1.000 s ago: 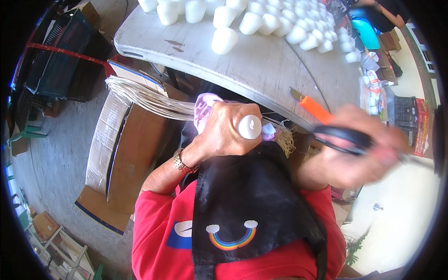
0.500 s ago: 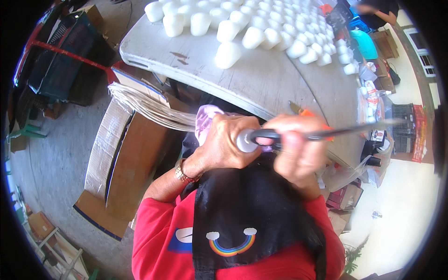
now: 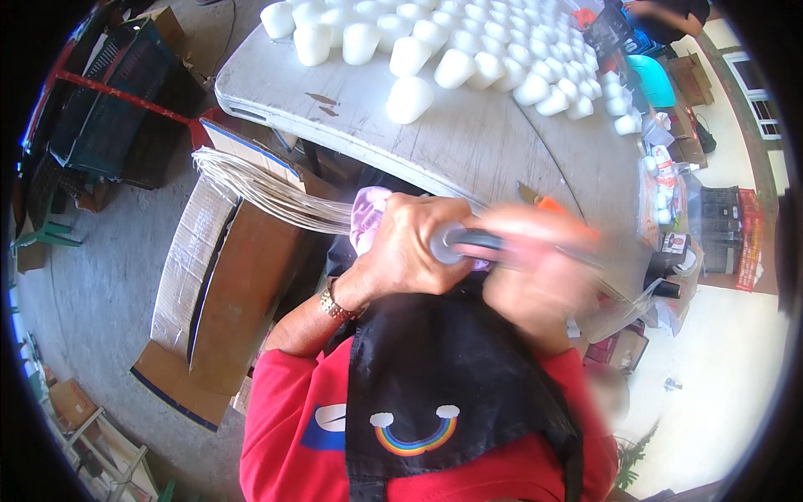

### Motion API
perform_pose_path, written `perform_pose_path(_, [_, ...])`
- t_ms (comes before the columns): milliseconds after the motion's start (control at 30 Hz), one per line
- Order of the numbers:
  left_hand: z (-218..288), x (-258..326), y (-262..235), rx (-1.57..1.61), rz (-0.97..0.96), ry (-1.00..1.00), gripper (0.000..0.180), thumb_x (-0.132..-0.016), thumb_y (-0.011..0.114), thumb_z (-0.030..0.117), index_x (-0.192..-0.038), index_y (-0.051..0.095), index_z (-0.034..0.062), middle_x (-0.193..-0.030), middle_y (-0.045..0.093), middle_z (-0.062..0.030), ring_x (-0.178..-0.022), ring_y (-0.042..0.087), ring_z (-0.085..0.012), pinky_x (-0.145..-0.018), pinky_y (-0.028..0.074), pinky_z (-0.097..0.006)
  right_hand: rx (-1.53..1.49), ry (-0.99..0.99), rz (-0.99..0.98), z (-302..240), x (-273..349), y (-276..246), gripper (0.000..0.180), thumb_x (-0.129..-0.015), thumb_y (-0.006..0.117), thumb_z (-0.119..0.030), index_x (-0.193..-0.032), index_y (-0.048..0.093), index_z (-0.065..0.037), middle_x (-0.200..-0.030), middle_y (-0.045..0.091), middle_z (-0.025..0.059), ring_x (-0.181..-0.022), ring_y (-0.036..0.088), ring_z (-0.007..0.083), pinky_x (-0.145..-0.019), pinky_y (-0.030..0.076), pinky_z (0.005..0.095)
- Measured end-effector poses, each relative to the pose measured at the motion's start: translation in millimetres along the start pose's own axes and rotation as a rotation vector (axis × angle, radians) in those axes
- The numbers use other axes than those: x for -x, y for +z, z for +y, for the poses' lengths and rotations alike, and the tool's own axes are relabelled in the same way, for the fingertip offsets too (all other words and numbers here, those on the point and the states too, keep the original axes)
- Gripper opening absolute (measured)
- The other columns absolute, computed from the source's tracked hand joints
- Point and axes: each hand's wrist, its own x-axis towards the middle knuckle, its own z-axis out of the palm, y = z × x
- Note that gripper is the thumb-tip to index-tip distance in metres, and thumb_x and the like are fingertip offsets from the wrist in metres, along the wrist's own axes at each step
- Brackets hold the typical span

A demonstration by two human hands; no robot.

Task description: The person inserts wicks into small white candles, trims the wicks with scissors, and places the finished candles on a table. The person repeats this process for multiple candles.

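My left hand (image 3: 410, 243) is closed around a bundle of long pale cords (image 3: 276, 201), with a lilac cloth (image 3: 368, 213) between palm and bundle. A round, whitish end (image 3: 447, 243) pokes out past my thumb side. Close against that end, my right hand (image 3: 544, 268) is smeared by motion. It grips a tool with a black looped handle (image 3: 481, 240), seemingly scissors; its blade is too blurred to make out. The cords trail left from my fist over a cardboard piece.
A grey table (image 3: 468, 159) ahead carries many white cup-shaped pieces (image 3: 410, 100) and something orange (image 3: 552, 205). Brown cardboard (image 3: 242, 301) stands at my left. Bags and clutter line the right side. A dark crate (image 3: 125, 100) is far left; another person's arm (image 3: 669, 21) shows far right.
My right hand has swung slightly down and right, and the dark blade that stuck out rightward is now lost in blur. The left hand keeps its grip with barely any shift.
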Motion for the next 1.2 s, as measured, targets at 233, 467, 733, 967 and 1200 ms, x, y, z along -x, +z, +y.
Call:
perform_pose_path(233, [2,1,2,0.002,-0.002,-0.064,0.016,-0.064,0.07,0.012,-0.068,0.056,0.0056,-0.063,0.06,-0.0144,-0.058,0.062,-0.0318,-0.053,0.048,-0.037,0.011,-0.121,0.244,5,-2,10,0.037,-0.102,0.034,-0.033,-0.087,0.05,-0.003,-0.062,0.058,0.0104,-0.049,0.056,0.0201,-0.047,0.046,0.0265])
perform_pose_path(467, [-3,1,5,0.014,0.036,-0.118,0.014,-0.064,0.069,0.011,-0.07,0.058,0.005,-0.062,0.06,-0.0141,-0.06,0.063,-0.0317,-0.054,0.048,-0.036,-0.361,-0.109,0.198,-2,-11,8,0.023,-0.096,0.053,-0.019,-0.092,0.058,0.003,-0.076,0.064,0.0161,-0.055,0.06,0.021,-0.052,0.049,0.0328])
perform_pose_path(733, [0,1,6,0.045,0.056,-0.109,0.014,-0.063,0.068,0.011,-0.07,0.059,0.0036,-0.063,0.06,-0.0152,-0.06,0.063,-0.033,-0.056,0.049,-0.037,-0.016,-0.097,0.275,8,4,12,0.028,-0.1,0.04,-0.026,-0.091,0.047,0.0,-0.061,0.059,0.0128,-0.047,0.057,0.0193,-0.044,0.048,0.0304])
perform_pose_path(967, [3,-4,2,-0.009,0.045,-0.125,0.014,-0.063,0.069,0.011,-0.069,0.057,0.004,-0.063,0.06,-0.0151,-0.057,0.062,-0.033,-0.054,0.048,-0.037,0.296,-0.129,0.006,6,-5,17,0.024,-0.101,0.043,-0.023,-0.094,0.047,0.0,-0.065,0.06,0.0133,-0.046,0.056,0.0201,-0.045,0.049,0.0315])
perform_pose_path(1200, [7,-3,6,0.077,0.04,-0.246,0.012,-0.064,0.066,0.009,-0.069,0.057,0.0046,-0.061,0.057,-0.0167,-0.057,0.061,-0.0346,-0.054,0.048,-0.039,0.509,-0.138,-0.112,6,-9,17,0.014,-0.097,0.047,-0.012,-0.095,0.051,0.001,-0.069,0.062,0.0128,-0.054,0.059,0.0193,-0.052,0.051,0.0304])
